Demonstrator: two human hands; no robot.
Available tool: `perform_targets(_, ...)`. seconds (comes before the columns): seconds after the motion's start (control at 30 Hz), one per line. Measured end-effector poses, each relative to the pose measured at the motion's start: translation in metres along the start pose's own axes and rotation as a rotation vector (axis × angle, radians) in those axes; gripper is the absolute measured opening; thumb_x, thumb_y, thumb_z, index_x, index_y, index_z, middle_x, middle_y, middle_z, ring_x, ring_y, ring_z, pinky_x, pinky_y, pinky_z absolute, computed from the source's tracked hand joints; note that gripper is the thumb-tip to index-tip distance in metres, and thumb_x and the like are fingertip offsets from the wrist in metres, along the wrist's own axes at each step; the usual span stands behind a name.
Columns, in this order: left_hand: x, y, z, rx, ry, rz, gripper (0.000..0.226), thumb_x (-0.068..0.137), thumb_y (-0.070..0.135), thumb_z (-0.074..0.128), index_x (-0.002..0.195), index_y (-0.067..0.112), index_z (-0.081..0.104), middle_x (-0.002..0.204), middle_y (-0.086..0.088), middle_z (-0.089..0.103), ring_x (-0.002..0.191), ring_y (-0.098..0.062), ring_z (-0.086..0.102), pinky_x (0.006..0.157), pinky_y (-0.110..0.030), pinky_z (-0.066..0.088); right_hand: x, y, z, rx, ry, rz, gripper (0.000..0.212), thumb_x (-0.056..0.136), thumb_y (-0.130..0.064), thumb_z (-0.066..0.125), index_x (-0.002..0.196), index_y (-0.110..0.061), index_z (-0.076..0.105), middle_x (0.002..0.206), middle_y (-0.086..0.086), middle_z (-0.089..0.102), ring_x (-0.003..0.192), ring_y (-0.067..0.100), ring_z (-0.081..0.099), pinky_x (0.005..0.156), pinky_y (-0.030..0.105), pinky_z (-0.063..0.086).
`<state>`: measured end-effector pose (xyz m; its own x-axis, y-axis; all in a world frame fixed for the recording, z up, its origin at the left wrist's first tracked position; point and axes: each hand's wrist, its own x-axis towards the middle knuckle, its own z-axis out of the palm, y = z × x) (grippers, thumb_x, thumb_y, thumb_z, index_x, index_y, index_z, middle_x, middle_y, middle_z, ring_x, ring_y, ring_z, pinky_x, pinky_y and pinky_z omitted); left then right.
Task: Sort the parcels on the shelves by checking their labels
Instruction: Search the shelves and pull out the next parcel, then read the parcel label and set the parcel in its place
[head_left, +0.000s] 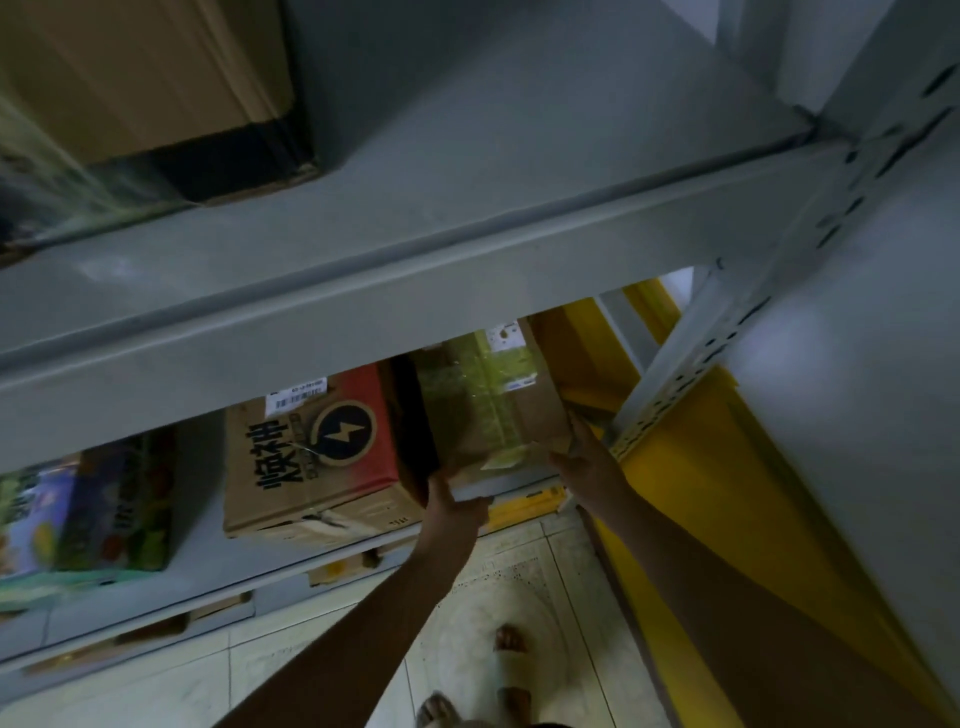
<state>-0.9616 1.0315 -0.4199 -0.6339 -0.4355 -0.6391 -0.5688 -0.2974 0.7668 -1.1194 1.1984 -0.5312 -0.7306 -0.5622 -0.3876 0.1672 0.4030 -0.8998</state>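
Note:
A brown taped cardboard parcel (493, 405) with a white label at its far end sits at the right end of the lower shelf (260, 577). My left hand (452, 501) grips its near left corner. On the near right corner rests my right hand (584, 462), fingers along the box's side. Left of it lies a cardboard box (311, 467) with a red panel, a lightning-bolt logo and a barcode label. A colourful printed box (98, 509) stands further left.
A grey upper shelf (467, 208) spans the view and carries a large brown carton (145, 78). A perforated grey upright (737, 332) stands right of the parcel, with a yellow surface (691, 467) behind it. Tiled floor (519, 597) and my sandalled feet lie below.

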Motion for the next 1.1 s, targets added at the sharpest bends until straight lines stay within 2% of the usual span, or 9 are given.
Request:
perform_targets(0.1,-0.024,-0.013,-0.008,0.082,-0.058,0.017,0.063,0.093,-0.006,0.059,0.146,0.02,0.036,0.136,-0.004,0.049,0.104,-0.024,0.072,0.089,-0.042,0.058,-0.064,-0.062,0.004,-0.006,0.156,0.144,0.068,0.091,-0.035,0.07,0.151,-0.029,0.039,0.142,0.004,0.056,0.112,0.021,0.059,0.09,0.034,0.052)
perform_targets(0.2,-0.04,-0.035,-0.024,0.127,-0.057,-0.034,0.053,0.096,0.005,0.063,0.137,0.027,0.038,0.132,0.004,0.054,0.098,-0.021,0.074,0.086,-0.039,0.059,-0.104,-0.053,0.003,-0.114,0.213,0.264,0.051,0.1,-0.016,0.061,0.147,-0.014,0.043,0.138,0.011,0.057,0.12,0.03,0.059,0.096,0.031,0.052)
perform_targets(0.27,-0.04,-0.044,-0.03,0.186,-0.003,-0.072,0.055,0.096,0.017,0.067,0.141,0.024,0.036,0.132,0.0,0.059,0.099,-0.023,0.072,0.082,-0.038,0.056,-0.113,-0.044,0.0,-0.038,0.25,0.304,0.041,0.1,-0.012,0.061,0.14,-0.008,0.049,0.132,0.016,0.058,0.104,0.03,0.059,0.073,0.013,0.049)
perform_targets(0.33,-0.032,-0.044,-0.029,0.285,0.026,-0.122,0.062,0.094,0.036,0.069,0.145,0.019,0.038,0.134,-0.004,0.059,0.106,-0.021,0.067,0.085,-0.038,0.056,-0.106,-0.041,-0.004,-0.017,0.272,0.362,0.04,0.1,-0.027,0.062,0.135,-0.01,0.054,0.121,0.013,0.06,0.094,0.026,0.059,0.066,0.02,0.05)
perform_targets(0.43,-0.013,-0.035,-0.021,0.196,-0.039,-0.251,0.057,0.095,0.041,0.065,0.142,0.015,0.044,0.131,-0.006,0.056,0.113,-0.023,0.056,0.091,-0.043,0.049,-0.089,-0.036,-0.007,-0.026,0.149,0.413,0.076,0.085,-0.063,0.061,0.142,-0.014,0.048,0.121,0.007,0.06,0.107,0.028,0.062,0.091,0.046,0.054)
perform_targets(0.63,0.004,-0.047,-0.022,0.014,-0.17,-0.32,0.055,0.093,0.045,0.065,0.135,0.014,0.05,0.132,-0.004,0.06,0.126,-0.023,0.053,0.118,-0.047,0.035,-0.096,-0.018,-0.001,0.301,0.049,0.476,0.046,0.096,-0.053,0.055,0.134,-0.027,0.05,0.126,-0.001,0.057,0.115,0.024,0.055,0.11,0.05,0.044)
perform_targets(0.8,-0.022,-0.063,-0.039,-0.016,-0.178,-0.288,0.096,0.048,0.059,0.088,0.128,0.018,0.056,0.126,-0.006,0.067,0.119,-0.023,0.062,0.111,-0.047,0.046,-0.141,-0.006,0.012,0.35,0.171,0.415,0.045,0.096,-0.047,0.059,0.132,-0.022,0.058,0.112,-0.004,0.065,0.103,0.025,0.064,0.104,0.051,0.051)
perform_targets(1.0,-0.088,-0.061,-0.073,0.025,-0.311,-0.104,0.085,0.057,0.052,0.088,0.132,0.021,0.062,0.125,-0.001,0.072,0.116,-0.018,0.068,0.106,-0.043,0.051,-0.232,-0.033,0.047,0.382,0.311,0.218,0.072,0.06,-0.077,0.067,0.119,-0.035,0.066,0.114,-0.003,0.073,0.104,0.018,0.069,0.09,0.046,0.059)
perform_targets(1.1,-0.127,-0.056,-0.093,0.047,-0.361,0.001,0.081,0.058,0.044,0.089,0.131,0.024,0.062,0.12,0.002,0.075,0.11,-0.016,0.072,0.091,-0.031,0.056,-0.275,-0.057,0.06,0.341,0.347,0.068,0.095,0.051,-0.088,0.07,0.126,-0.03,0.065,0.114,-0.006,0.075,0.103,0.013,0.071,0.085,0.038,0.059)
